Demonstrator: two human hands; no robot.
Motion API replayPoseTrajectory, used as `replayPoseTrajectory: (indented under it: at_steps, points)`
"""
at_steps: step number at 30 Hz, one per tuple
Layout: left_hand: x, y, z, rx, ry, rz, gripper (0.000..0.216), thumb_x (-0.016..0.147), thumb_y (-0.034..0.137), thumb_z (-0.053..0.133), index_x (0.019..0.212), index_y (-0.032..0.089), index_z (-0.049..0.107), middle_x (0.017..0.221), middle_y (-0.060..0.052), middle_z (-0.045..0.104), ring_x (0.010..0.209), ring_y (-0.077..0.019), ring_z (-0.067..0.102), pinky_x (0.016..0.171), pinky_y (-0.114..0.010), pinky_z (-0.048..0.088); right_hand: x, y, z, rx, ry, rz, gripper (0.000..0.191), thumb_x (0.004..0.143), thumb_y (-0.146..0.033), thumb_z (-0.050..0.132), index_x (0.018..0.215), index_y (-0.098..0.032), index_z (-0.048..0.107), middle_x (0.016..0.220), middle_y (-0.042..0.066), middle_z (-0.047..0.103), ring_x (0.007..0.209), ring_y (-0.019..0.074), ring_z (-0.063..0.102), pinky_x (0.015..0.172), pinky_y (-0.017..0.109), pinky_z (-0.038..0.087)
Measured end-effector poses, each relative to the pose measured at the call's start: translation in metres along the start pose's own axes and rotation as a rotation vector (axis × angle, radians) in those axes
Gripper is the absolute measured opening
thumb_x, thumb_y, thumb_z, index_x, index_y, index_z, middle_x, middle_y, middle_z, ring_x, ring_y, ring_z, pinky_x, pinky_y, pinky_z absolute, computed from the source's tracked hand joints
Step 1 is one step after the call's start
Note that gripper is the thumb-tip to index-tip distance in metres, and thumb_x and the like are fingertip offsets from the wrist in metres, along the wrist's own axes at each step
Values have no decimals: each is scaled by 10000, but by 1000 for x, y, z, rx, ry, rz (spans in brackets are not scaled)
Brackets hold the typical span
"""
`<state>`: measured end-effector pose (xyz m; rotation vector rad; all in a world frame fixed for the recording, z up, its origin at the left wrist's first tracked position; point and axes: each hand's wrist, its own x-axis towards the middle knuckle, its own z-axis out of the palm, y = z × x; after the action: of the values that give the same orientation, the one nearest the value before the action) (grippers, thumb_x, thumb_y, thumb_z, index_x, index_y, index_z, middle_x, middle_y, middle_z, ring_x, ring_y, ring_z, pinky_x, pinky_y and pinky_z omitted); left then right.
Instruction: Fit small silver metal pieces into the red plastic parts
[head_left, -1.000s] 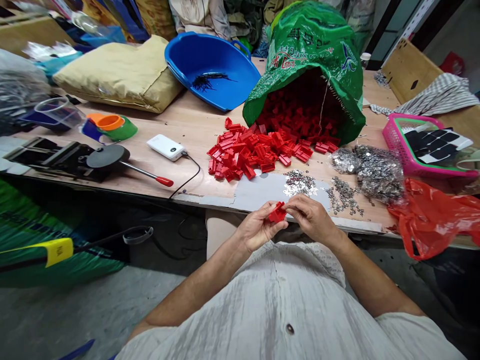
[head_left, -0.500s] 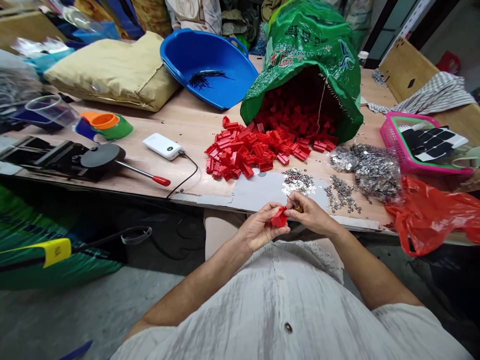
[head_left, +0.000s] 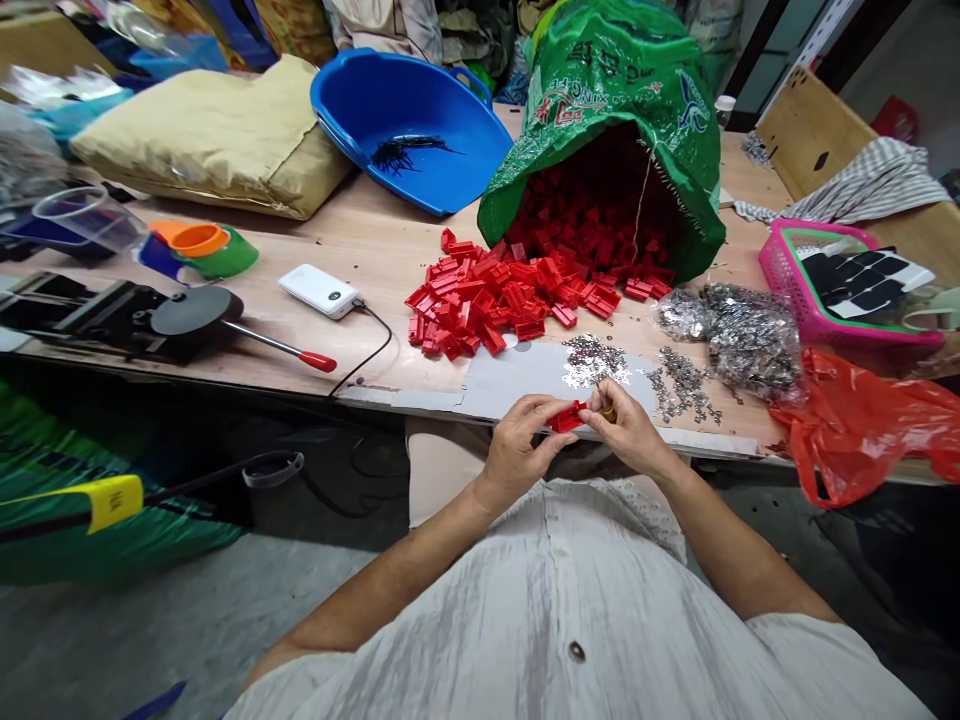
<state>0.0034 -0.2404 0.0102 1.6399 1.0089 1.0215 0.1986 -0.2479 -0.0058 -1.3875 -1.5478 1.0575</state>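
Note:
My left hand (head_left: pixel 519 442) grips a small red plastic part (head_left: pixel 566 417) between thumb and fingers, just off the table's front edge. The part's hollow side shows. My right hand (head_left: pixel 626 430) is closed on a small tool with a yellowish handle (head_left: pixel 610 413); its kind is hard to make out. The right fingertips meet the right end of the red part. Close beyond the hands lies a pile of small shiny metal pieces (head_left: pixel 592 362) on a grey sheet (head_left: pixel 499 378). More metal pieces (head_left: pixel 684 385) are scattered to the right.
Red parts (head_left: pixel 480 300) spill from a green sack (head_left: pixel 622 90). A blue basin (head_left: pixel 420 110), a power bank (head_left: pixel 320 290) with a cable and a lever press (head_left: pixel 191 315) stand left. On the right are bagged metal pieces (head_left: pixel 754 340), a pink basket (head_left: pixel 802 290) and a red bag (head_left: pixel 870 420).
The red part has turned from end-on to lengthwise, its hollow side now showing. My left fingers have moved over it, and my right hand has shifted slightly right.

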Motion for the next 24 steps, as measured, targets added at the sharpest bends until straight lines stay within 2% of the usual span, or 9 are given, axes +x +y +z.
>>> replayPoseTrajectory:
  at_steps: [4,7,10,15,19,21,24]
  points:
    - [-1,-7,2,183,-24,189,286,817,214,691,1097,268,709,1049,-88,707,1015,-228,631,941,-380,495,-4,3,4,48,1,17,212,864,-364,609,817,-225,457,779,-32,488,685,129,442,649,262,384]
    - [-1,-12,1,209,14,318,240,824,211,692,1063,228,700,972,-72,729,922,-206,659,839,-356,532,-9,4,8,160,-31,55,227,856,-396,636,876,-224,489,845,-21,508,707,122,462,654,252,391]
    - [-4,-15,0,190,5,366,233,821,239,710,1051,205,691,944,-69,736,882,-188,672,798,-326,539,-16,4,10,328,-87,119,281,846,-443,656,908,-224,491,891,-12,523,712,111,472,635,239,388]
    - [-10,-21,-3,94,-66,340,227,820,261,715,1038,201,696,932,-71,743,854,-184,682,774,-309,537,-29,4,11,538,-192,283,367,795,-453,726,912,-224,464,741,-58,462,560,70,361,496,202,275]
    - [-9,-30,-8,-51,-166,342,277,761,238,772,1030,204,716,905,-68,742,835,-179,678,774,-298,529,-38,7,16,703,-265,364,410,760,-421,768,955,-230,461,645,-92,394,490,58,303,450,198,206]
    - [-8,-37,-9,-149,-199,264,290,725,232,801,1004,199,731,908,-70,739,842,-184,675,783,-296,527,-40,6,18,730,-266,360,419,748,-414,776,954,-229,463,662,-89,423,490,53,320,449,195,216]
    - [-8,-44,-7,-395,-193,-5,294,698,236,817,976,191,734,927,-59,734,853,-185,677,794,-293,535,-35,3,10,589,-338,303,418,748,-421,768,995,-228,492,816,-39,563,569,71,447,504,199,325]
